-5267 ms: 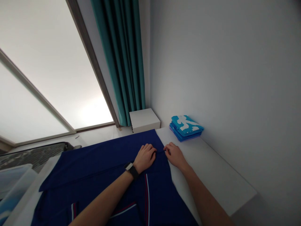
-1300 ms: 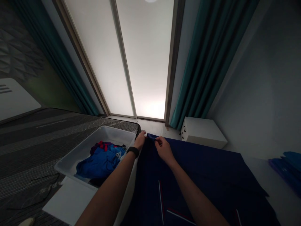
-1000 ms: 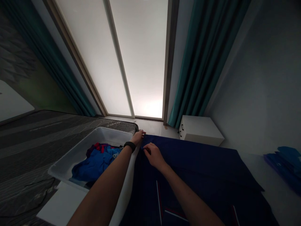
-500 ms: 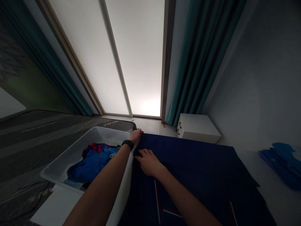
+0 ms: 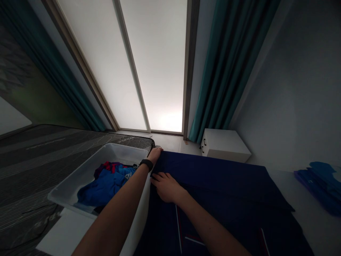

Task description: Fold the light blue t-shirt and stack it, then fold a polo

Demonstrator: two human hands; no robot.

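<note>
Okay, on my feed from the head camera, the person's left hand is at the far edge of a navy garment, which lies spread on a white surface. That hand sits right at the garment's far corner, and its fingers meet the cloth there. The picture is too dark for me to tell whether they are pinching it or only resting on it. A black watch circles that wrist.

The right hand lies flat on the navy cloth near its near-left edge, with the fingers open and not gripping anything. Red-and-white trim runs along the garment below that hand.

Just left of the garment, a white plastic bin holds crumpled blue clothing with some red in it. The bin rests on a white panel and a dark grey ribbed cover, though I can't tell what that cover belongs to.

Over on the right end of the surface, a folded blue stack sits well apart from the hands. Beyond the garment stand a white cabinet, teal curtains and a frosted window.
</note>
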